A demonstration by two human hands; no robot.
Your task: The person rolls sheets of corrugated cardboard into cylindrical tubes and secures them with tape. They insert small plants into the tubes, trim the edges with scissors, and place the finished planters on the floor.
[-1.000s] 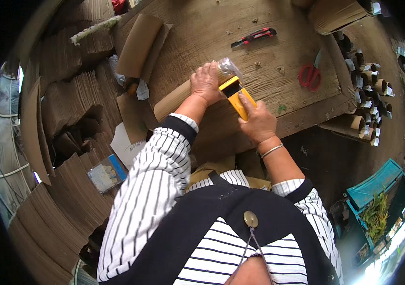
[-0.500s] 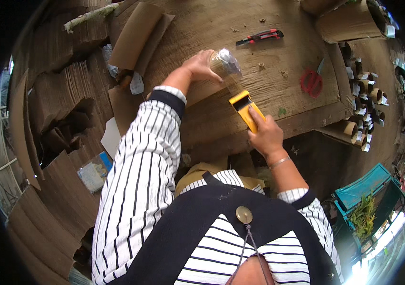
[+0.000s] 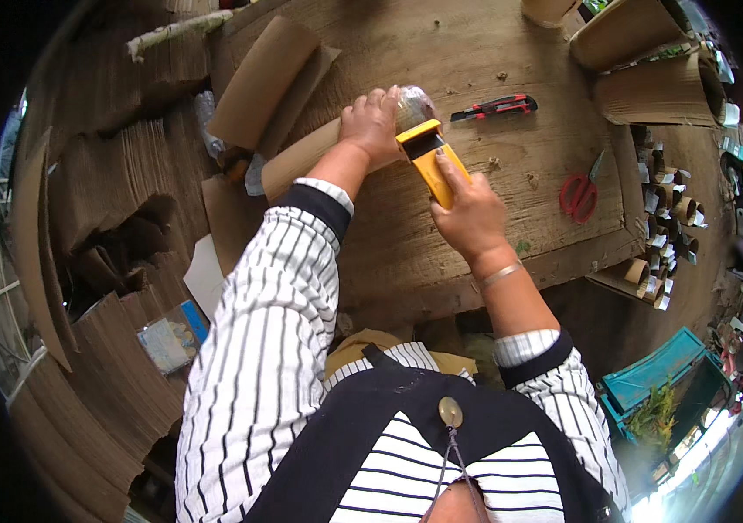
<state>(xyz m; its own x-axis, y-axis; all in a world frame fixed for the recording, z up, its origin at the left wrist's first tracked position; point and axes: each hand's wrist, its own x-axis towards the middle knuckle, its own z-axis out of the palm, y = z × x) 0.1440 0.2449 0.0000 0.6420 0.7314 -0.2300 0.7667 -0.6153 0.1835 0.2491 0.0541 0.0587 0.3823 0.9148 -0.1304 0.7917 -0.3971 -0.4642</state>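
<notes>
The cardboard tube (image 3: pixel 302 161) under your left grip (image 3: pixel 374 131) is plain brown and rolled lengthwise; it lies aslant, its bare length running out behind your wrist toward your left. Just past your left fingertips sits a clear, shiny roll-like piece (image 3: pixel 415 103) — partly hidden by your fingers. Your right grip (image 3: pixel 469 213) holds the yellow tape dispenser (image 3: pixel 431 174) — tilted, its dark-slotted head pointing forward and left, close beside your left grip.
</notes>
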